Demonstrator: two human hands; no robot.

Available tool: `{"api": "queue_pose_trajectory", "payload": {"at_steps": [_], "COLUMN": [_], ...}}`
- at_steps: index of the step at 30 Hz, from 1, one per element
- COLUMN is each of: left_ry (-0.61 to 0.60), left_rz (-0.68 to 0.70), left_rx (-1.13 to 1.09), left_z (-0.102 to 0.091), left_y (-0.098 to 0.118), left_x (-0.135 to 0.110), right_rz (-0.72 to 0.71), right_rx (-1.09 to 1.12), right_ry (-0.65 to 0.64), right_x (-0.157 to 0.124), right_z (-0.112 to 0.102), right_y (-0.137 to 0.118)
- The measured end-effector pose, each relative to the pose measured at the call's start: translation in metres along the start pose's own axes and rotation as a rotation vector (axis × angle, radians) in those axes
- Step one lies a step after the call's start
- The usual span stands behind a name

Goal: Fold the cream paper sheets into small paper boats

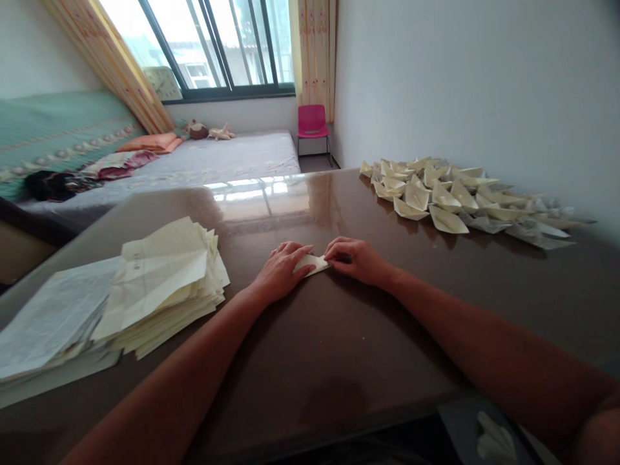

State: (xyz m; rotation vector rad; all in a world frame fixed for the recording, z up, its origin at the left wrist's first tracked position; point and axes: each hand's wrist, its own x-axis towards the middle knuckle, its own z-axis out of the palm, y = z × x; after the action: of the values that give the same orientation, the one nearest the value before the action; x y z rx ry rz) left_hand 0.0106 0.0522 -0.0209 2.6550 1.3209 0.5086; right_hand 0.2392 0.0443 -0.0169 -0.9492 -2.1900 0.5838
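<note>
A small folded piece of cream paper (314,263) lies on the dark brown table (339,349) between my hands. My left hand (282,271) lies flat on its left part, fingers stretched out and pressing it down. My right hand (356,258) has its fingers curled and pinched onto the paper's right end. Both forearms reach in from the bottom of the view.
A thick stack of cream and printed paper sheets (145,290) lies at the left of the table. A heap of several folded paper boats (450,197) sits at the far right by the white wall. Beyond the table are a bed (203,161) and a pink chair (312,123).
</note>
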Motion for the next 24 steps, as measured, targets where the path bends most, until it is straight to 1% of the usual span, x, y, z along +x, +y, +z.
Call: {"api": "queue_pose_trajectory", "payload": {"at_steps": [2,4,9,11,14,17,20,24], "left_ry": [0.004,-0.001,-0.059,-0.074,-0.095,-0.107,-0.080,-0.030], "left_rz": [-0.006,-0.009,0.004,-0.017,-0.108,-0.191,-0.203,-0.192], "left_rx": [-0.004,0.010,0.059,0.047,-0.033,-0.168,-0.317,-0.426], "left_z": [0.000,-0.001,-0.007,-0.010,-0.012,-0.014,-0.016,-0.018], "left_y": [0.000,0.002,0.007,0.009,0.011,0.014,0.017,0.019], "left_x": [0.000,0.001,0.005,0.007,0.010,0.010,0.010,0.007], "right_rz": [0.068,0.102,0.123,0.125,0.112,0.095,0.127,0.236], "right_rx": [0.070,0.100,0.151,0.167,0.186,0.200,0.222,0.306], "right_ry": [0.025,0.037,0.059,0.064,0.045,0.034,0.038,-0.007], "right_x": [0.000,0.001,0.003,0.003,0.003,0.003,0.002,0.002], "right_z": [0.003,0.005,0.007,0.007,0.007,0.008,0.009,0.009], "right_y": [0.000,-0.002,-0.004,-0.005,-0.006,-0.006,-0.004,-0.001]}}
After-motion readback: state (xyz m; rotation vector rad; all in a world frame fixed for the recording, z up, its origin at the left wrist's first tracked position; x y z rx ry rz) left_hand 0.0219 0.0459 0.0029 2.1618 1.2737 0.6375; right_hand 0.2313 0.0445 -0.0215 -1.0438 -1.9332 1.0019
